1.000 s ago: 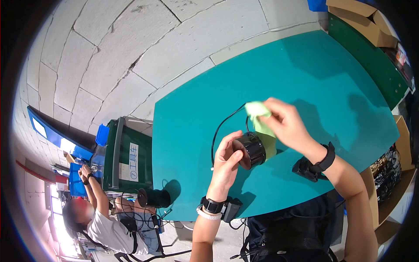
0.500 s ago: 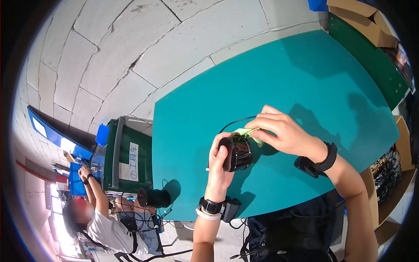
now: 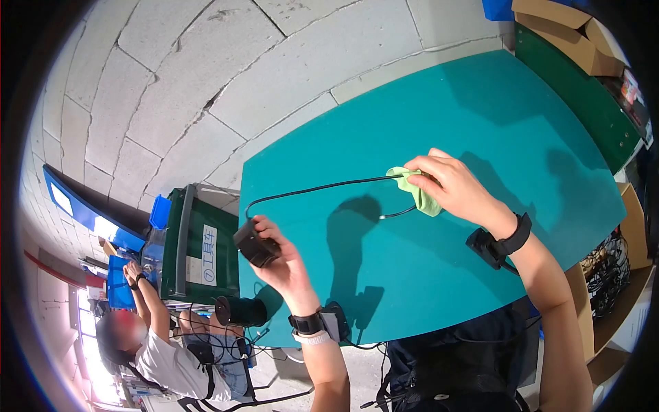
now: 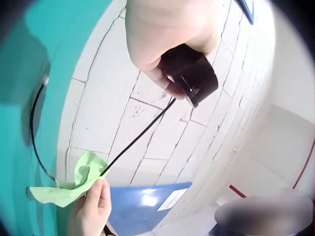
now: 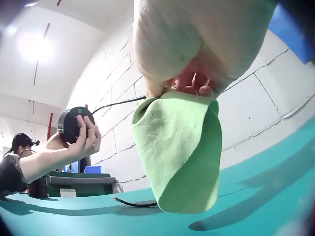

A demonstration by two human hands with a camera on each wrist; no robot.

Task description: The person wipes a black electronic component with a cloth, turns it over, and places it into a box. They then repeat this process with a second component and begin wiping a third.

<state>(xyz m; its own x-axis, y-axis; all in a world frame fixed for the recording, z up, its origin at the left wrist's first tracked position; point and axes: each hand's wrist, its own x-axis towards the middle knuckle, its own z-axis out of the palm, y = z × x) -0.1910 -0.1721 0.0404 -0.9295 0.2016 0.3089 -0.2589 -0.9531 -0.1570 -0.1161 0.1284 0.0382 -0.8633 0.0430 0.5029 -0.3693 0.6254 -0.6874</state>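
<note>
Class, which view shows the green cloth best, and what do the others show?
The right wrist view: there the green cloth hangs large and close, below the right hand. The head view shows it small, around the black cable; the left wrist view, its crumpled edges.

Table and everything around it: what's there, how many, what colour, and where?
table: one, blue-green, middle
cloth: one, light green, in right hand
round thing: one, black, in left hand
cord: one, black, from round thing to cloth
can shape: one, black, by table's left corner
cart: one, dark green, left of table
bins: several, blue, left and top right
boxes: at least two, brown, right side
wall: one, grey-white, behind table
other person: one, white shirt, lower left
straps: two, black, on wrists
left hand, right hand: two, bare, over table
</note>
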